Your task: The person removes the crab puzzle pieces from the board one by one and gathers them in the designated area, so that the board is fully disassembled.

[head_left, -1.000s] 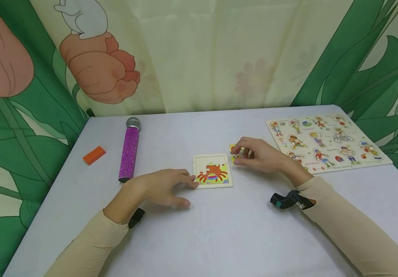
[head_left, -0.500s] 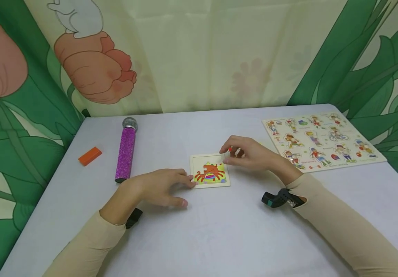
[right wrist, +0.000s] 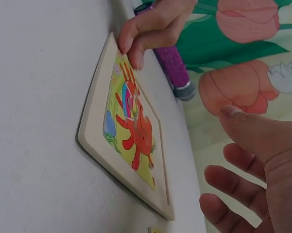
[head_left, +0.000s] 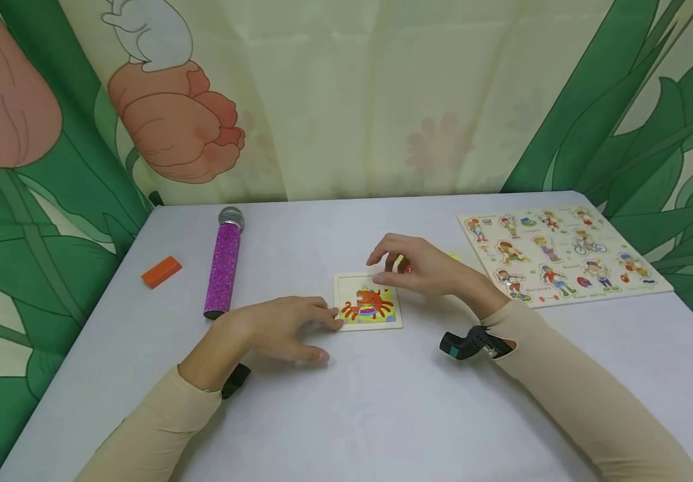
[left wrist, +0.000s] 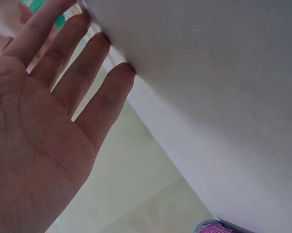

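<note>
A small square wooden picture puzzle [head_left: 370,323] with a red crab lies flat on the white table. Its upper strip shows bare wood in the head view. My left hand [head_left: 282,328] is spread, its fingertips [head_left: 337,324] resting on the puzzle's left edge. My right hand [head_left: 421,268] hovers by the upper right corner of the puzzle, fingers loosely bent and apart from the thumb. Nothing is held between them in the right wrist view. Behind this hand, bits of a yellow and red puzzle piece [head_left: 404,265] show; most is hidden.
A glittery purple microphone [head_left: 223,271] lies left of the puzzle, near an orange block [head_left: 161,272]. At the right back is a larger puzzle board [head_left: 563,258] with several child figures. A printed curtain [head_left: 346,100] hangs behind the table.
My right hand has moved left from the yellow piece to the puzzle's upper right corner, its thumb and fingers parting somewhat. My left hand keeps its place on the puzzle's edge.
</note>
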A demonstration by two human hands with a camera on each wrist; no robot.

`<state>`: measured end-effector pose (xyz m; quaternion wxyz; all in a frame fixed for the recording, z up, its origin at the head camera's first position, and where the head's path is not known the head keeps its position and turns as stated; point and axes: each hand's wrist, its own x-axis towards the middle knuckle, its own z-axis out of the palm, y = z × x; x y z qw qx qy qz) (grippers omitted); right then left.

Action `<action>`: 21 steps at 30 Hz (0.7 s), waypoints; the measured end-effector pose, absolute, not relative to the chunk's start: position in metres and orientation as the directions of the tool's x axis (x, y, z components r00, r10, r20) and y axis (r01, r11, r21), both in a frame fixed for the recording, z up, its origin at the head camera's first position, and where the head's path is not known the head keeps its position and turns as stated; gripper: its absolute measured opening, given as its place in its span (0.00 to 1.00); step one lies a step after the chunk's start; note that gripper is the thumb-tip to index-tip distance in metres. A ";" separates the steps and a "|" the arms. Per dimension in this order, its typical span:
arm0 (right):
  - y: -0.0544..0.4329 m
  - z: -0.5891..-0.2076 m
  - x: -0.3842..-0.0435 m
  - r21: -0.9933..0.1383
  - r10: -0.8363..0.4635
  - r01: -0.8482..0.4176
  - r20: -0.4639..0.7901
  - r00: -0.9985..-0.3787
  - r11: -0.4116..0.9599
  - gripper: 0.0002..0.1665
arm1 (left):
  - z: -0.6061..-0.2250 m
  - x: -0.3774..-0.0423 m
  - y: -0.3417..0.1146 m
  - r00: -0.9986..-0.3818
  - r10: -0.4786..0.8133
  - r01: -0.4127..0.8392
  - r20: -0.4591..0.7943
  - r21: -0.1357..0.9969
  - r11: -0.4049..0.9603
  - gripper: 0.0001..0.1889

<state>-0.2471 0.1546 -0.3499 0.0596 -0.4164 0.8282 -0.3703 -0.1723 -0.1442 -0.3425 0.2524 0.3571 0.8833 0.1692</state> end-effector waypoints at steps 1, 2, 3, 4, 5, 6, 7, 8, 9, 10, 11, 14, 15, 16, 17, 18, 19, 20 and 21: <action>0.153 -0.348 -0.247 -0.663 -0.736 -0.647 0.211 -0.643 0.376 0.17 | -0.342 -0.173 -0.144 -0.616 0.719 0.549 -0.320 0.480 0.684 0.30; 0.152 -0.347 -0.248 -0.665 -0.738 -0.646 0.208 -0.642 0.375 0.17 | -0.342 -0.173 -0.144 -0.617 0.719 0.549 -0.320 0.480 0.685 0.30; 0.151 -0.347 -0.248 -0.668 -0.739 -0.643 0.204 -0.642 0.374 0.17 | -0.343 -0.173 -0.144 -0.617 0.719 0.550 -0.319 0.479 0.684 0.30; 0.150 -0.347 -0.248 -0.670 -0.741 -0.641 0.199 -0.642 0.375 0.17 | -0.343 -0.173 -0.144 -0.617 0.719 0.549 -0.319 0.480 0.684 0.30; 0.149 -0.347 -0.248 -0.672 -0.741 -0.638 0.195 -0.643 0.376 0.17 | -0.343 -0.173 -0.143 -0.617 0.720 0.549 -0.317 0.482 0.683 0.29; 0.148 -0.347 -0.248 -0.675 -0.742 -0.635 0.192 -0.643 0.376 0.17 | -0.343 -0.173 -0.143 -0.615 0.724 0.554 -0.313 0.482 0.679 0.29; 0.147 -0.348 -0.248 -0.677 -0.741 -0.632 0.189 -0.644 0.376 0.17 | -0.344 -0.172 -0.143 -0.614 0.725 0.555 -0.312 0.482 0.677 0.29; 0.146 -0.349 -0.248 -0.682 -0.742 -0.628 0.186 -0.644 0.374 0.17 | -0.344 -0.172 -0.143 -0.614 0.725 0.555 -0.314 0.482 0.678 0.29; 0.145 -0.350 -0.248 -0.686 -0.743 -0.626 0.185 -0.643 0.371 0.17 | -0.344 -0.172 -0.143 -0.610 0.729 0.558 -0.310 0.485 0.674 0.29; 0.144 -0.351 -0.247 -0.690 -0.744 -0.624 0.184 -0.642 0.368 0.17 | -0.344 -0.171 -0.143 -0.609 0.732 0.560 -0.306 0.487 0.670 0.28; 0.144 -0.352 -0.247 -0.693 -0.745 -0.622 0.183 -0.641 0.365 0.17 | -0.344 -0.171 -0.144 -0.607 0.735 0.564 -0.301 0.488 0.666 0.28; 0.142 -0.354 -0.247 -0.697 -0.749 -0.619 0.178 -0.638 0.362 0.18 | -0.344 -0.170 -0.144 -0.613 0.732 0.562 -0.298 0.487 0.669 0.27; 0.141 -0.354 -0.247 -0.698 -0.749 -0.618 0.176 -0.639 0.363 0.18 | -0.344 -0.170 -0.144 -0.612 0.735 0.565 -0.293 0.488 0.665 0.27; 0.141 -0.355 -0.247 -0.697 -0.749 -0.617 0.174 -0.639 0.364 0.18 | -0.343 -0.170 -0.144 -0.614 0.732 0.564 -0.294 0.486 0.668 0.27; 0.141 -0.355 -0.247 -0.697 -0.750 -0.617 0.173 -0.639 0.365 0.18 | -0.343 -0.170 -0.143 -0.616 0.730 0.561 -0.297 0.484 0.671 0.27; 0.141 -0.355 -0.247 -0.697 -0.750 -0.616 0.170 -0.639 0.366 0.18 | -0.343 -0.170 -0.143 -0.617 0.727 0.558 -0.302 0.483 0.675 0.27; 0.141 -0.355 -0.248 -0.697 -0.751 -0.616 0.169 -0.638 0.367 0.18 | -0.343 -0.170 -0.143 -0.617 0.725 0.556 -0.306 0.483 0.677 0.28; 0.141 -0.356 -0.248 -0.695 -0.752 -0.618 0.169 -0.637 0.368 0.18 | -0.343 -0.170 -0.143 -0.617 0.724 0.555 -0.309 0.482 0.678 0.28; 0.141 -0.356 -0.248 -0.693 -0.752 -0.619 0.169 -0.637 0.369 0.18 | -0.342 -0.170 -0.142 -0.617 0.723 0.554 -0.312 0.481 0.680 0.28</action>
